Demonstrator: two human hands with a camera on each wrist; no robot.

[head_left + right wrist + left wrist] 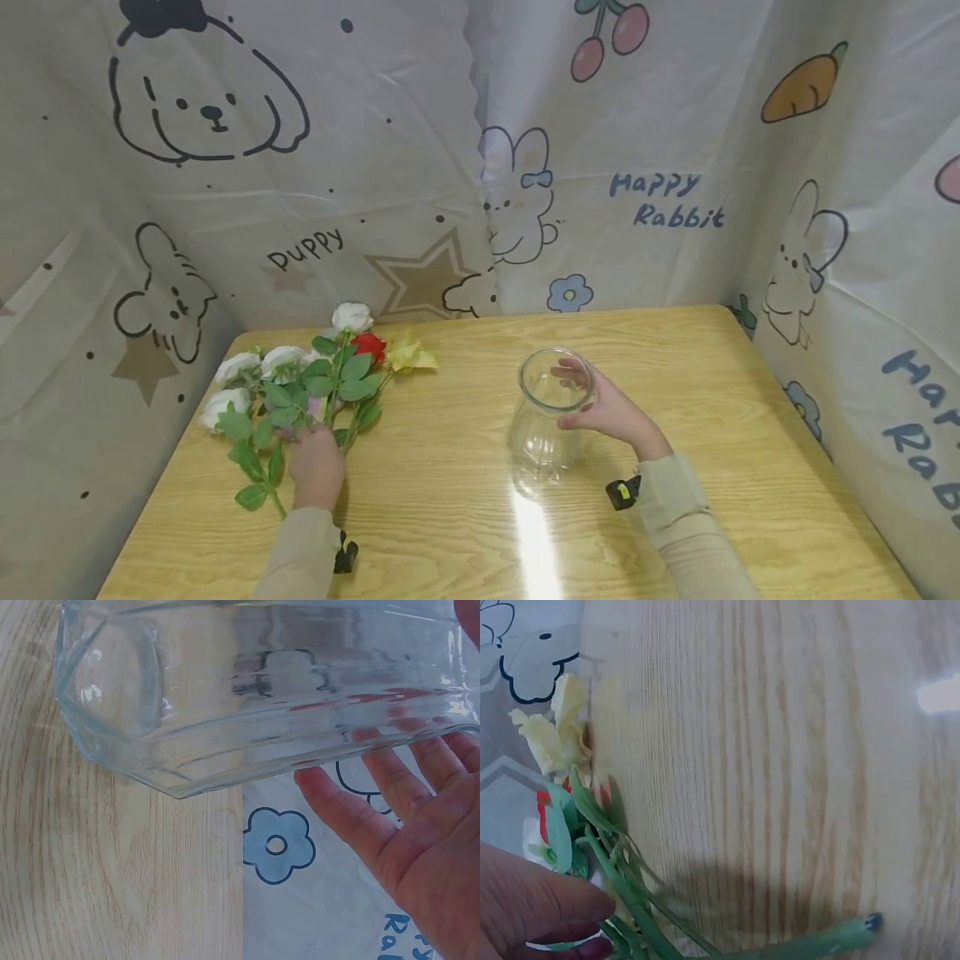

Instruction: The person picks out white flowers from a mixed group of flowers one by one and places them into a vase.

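Note:
A bunch of artificial flowers, with white roses, a red rose and a yellow flower, lies on the left of the table. My left hand reaches in among their leaves. In the left wrist view its thumb and fingers come together at the green stems, pinching there; the exact stem is partly hidden. My right hand holds a clear glass vase near its rim, fingers spread along the far side. In the right wrist view the vase looks empty.
The wood-grain table has a bright light streak in front of the vase. A printed curtain with cartoon animals closes off the back and both sides. Black wrist straps sit at the sleeve cuffs.

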